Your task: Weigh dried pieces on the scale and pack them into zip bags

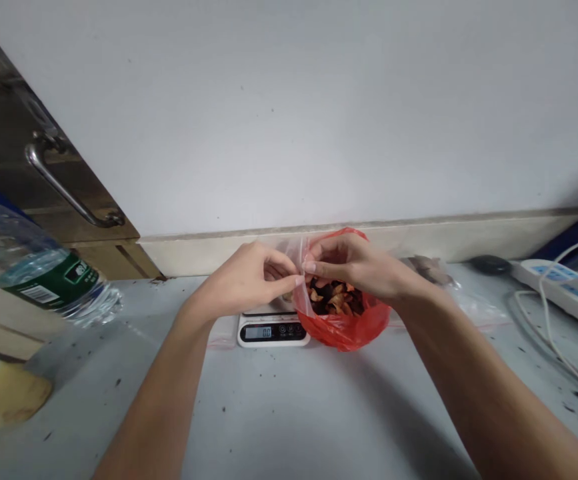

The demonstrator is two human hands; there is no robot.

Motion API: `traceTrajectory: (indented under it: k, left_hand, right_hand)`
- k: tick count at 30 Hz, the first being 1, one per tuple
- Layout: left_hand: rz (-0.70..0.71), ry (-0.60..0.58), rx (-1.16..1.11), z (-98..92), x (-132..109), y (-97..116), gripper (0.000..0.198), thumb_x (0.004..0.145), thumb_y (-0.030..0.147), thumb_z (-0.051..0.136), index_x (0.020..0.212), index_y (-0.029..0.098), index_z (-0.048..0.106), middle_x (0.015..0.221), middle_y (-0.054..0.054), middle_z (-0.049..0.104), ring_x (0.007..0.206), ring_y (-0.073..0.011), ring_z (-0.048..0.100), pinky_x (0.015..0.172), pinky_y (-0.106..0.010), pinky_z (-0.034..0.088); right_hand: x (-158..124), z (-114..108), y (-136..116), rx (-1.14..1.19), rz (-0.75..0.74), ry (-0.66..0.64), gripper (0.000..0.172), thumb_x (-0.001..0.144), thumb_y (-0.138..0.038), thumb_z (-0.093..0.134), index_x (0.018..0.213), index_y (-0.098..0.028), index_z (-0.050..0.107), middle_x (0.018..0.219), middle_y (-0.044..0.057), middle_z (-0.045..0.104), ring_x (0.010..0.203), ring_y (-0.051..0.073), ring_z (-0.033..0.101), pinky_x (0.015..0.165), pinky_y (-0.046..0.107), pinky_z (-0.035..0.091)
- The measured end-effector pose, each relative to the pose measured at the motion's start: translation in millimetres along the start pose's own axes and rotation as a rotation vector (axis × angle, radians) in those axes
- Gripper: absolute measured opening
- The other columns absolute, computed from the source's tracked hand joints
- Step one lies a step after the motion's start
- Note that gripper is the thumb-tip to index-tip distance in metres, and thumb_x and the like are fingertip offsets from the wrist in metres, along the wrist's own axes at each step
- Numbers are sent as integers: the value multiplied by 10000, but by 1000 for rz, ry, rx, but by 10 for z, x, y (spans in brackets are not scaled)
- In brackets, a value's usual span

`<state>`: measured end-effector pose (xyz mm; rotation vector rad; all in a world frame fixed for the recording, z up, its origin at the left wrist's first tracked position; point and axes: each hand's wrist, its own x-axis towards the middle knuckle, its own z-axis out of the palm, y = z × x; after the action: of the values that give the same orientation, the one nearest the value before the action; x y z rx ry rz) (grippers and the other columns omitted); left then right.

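Observation:
A clear zip bag [296,252] is pinched between my two hands, above the gap between a scale and a red bag. My left hand [256,275] grips the bag's edge with thumb and fingers. On the other side, my right hand [346,263] also has its thumb and fingers closed on the bag. Below the left hand sits a white digital scale [275,341], its display showing 0.0. An open red plastic bag [349,337] stands right beside the scale, with brown dried pieces [339,300] inside. My hands partly hide the scale's top and the zip bag's lower part.
A large water bottle [59,280] with a green label stands at the left, by a yellowish object [6,393]. Behind the right arm lies another clear bag [473,303]. A white device [569,287] with cables [543,333] is at the right. A wall [319,120] rises behind.

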<state>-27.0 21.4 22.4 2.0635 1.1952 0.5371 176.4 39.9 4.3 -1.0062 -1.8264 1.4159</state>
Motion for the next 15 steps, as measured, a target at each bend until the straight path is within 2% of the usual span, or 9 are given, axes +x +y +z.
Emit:
traceTrajectory:
  k: [3, 6, 11, 15]
  left_hand:
    - [-19, 17, 38, 18, 1, 28, 232, 848, 279, 586, 697, 200, 744, 654, 2, 686, 632, -162, 623, 568, -272, 469]
    - [-26, 33, 27, 36, 9, 41, 208, 822, 245, 584, 680, 203, 730, 659, 7, 693, 639, -161, 625, 585, -271, 480]
    - [-34, 64, -50, 46, 24, 13, 169, 803, 209, 599, 714, 203, 743, 726, 0, 743, 698, -167, 667, 638, -269, 516]
    - [-39, 84, -40, 47, 30, 5, 131, 795, 221, 651, 700, 199, 738, 707, 2, 743, 684, -161, 663, 637, -265, 509]
  right_hand:
    - [-2, 2, -6, 3, -17, 1, 384, 647, -510, 884, 639, -191, 670, 639, -23, 637, 630, 124, 551, 616, 267, 438]
    - [-11, 3, -8, 23, -12, 12, 345, 656, -471, 874, 649, -195, 667, 651, -18, 663, 632, 129, 585, 634, 275, 481]
    - [-1, -9, 47, 106, 0, 78, 281, 615, -278, 836, 801, -223, 633, 652, -36, 709, 654, 161, 669, 674, 306, 535]
    - [3, -24, 65, 152, 5, 59, 268, 597, -198, 797, 789, -219, 610, 678, -28, 744, 670, 164, 706, 678, 302, 546]
